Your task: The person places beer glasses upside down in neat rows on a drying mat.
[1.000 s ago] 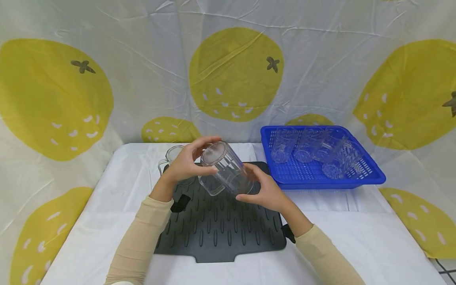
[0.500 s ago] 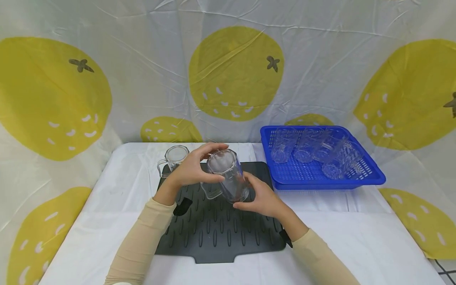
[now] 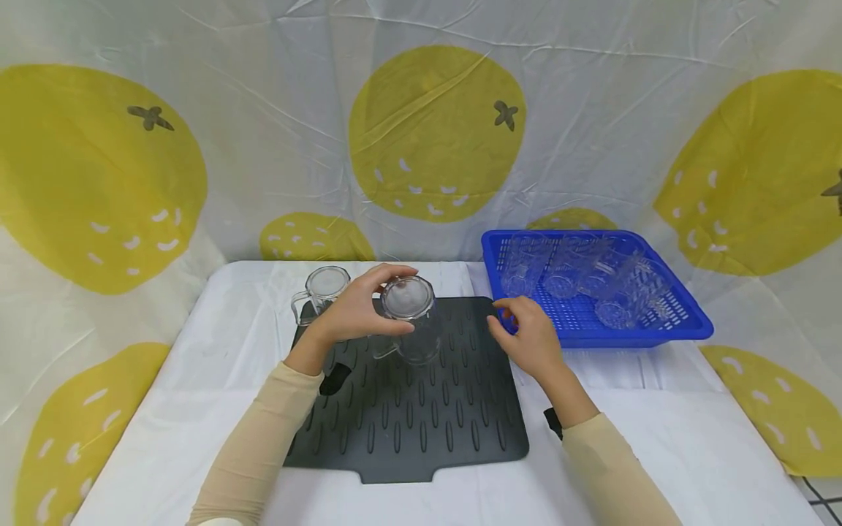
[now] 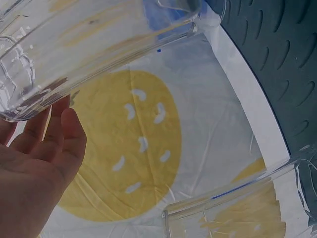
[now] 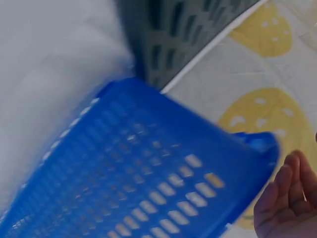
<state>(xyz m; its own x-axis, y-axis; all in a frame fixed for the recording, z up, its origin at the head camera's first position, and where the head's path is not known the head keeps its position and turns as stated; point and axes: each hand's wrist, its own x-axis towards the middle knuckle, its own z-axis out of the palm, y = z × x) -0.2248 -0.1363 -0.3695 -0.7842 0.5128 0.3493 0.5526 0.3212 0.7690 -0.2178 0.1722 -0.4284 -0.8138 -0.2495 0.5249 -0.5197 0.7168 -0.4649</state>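
Observation:
My left hand (image 3: 358, 310) grips a clear glass mug (image 3: 421, 340) near its upturned base, fingers behind and thumb in front. The mug stands mouth down over the black ridged drying mat (image 3: 421, 424), its handle toward the left. In the left wrist view the fingers curl at the base end of the mug (image 4: 99, 44). A second glass mug (image 3: 327, 281) stands upside down at the mat's back left corner, its handle also to the left. Away from the mug, my right hand (image 3: 531, 340) holds nothing; its fingers are loosely bent beside the blue basket (image 3: 592, 337).
Several clear glasses (image 3: 559, 285) lie in the blue basket at the back right. A white cloth (image 3: 631, 431) covers the table. Behind it hangs a white curtain (image 3: 592, 109) printed with yellow fruit.
Both hands held the tilted mug; it has come down upright over the mat, base up. My right hand has let go and moved right to the basket, while my left keeps its grip.

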